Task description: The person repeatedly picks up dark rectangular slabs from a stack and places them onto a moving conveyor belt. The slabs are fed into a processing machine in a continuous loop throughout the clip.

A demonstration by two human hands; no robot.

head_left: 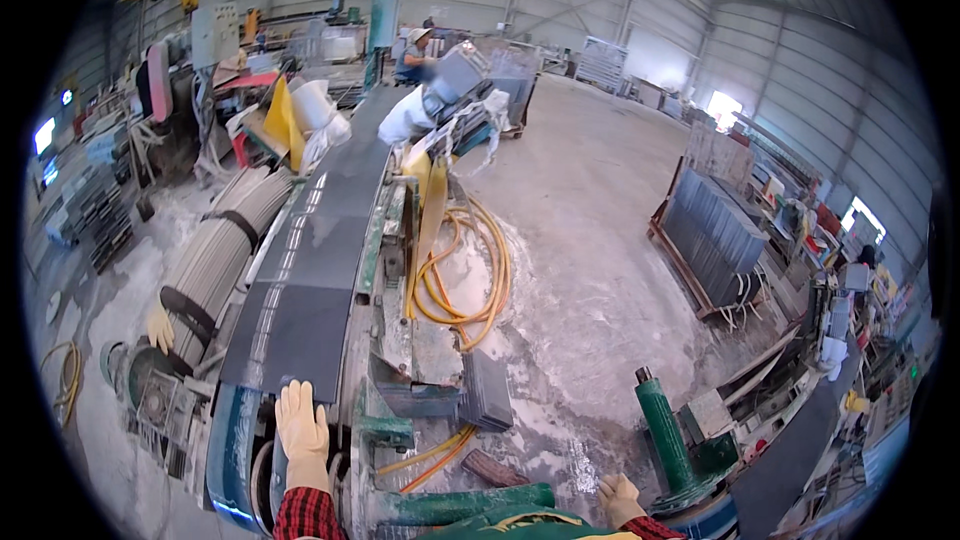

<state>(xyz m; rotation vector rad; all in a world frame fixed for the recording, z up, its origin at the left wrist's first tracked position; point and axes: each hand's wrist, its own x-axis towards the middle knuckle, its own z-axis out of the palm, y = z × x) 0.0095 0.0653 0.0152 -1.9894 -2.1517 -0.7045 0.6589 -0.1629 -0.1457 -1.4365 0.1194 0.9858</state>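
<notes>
Resting open at seven o'clock, the cream-gloved left hand (302, 432) meets a rectangular dark-grey slab (300, 335), seemingly conveyed, not yet offloaded; cream-gloved right hand (618, 498), five o'clock: grip unclear.

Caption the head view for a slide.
Left gloved hand at the near edge of a dark slab on a conveyor, right gloved hand apart from it.

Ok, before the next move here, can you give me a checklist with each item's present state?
1. Left hand gloved, fingertips at the nearest dark slab's near edge: ok.
2. Right hand gloved and away from that slab: ok.
3. Slab lying flat on the conveyor: ok.
4. Yellow hose off the conveyor: ok, looped on the floor beside it.
5. Conveyor stopped: cannot tell.
</notes>
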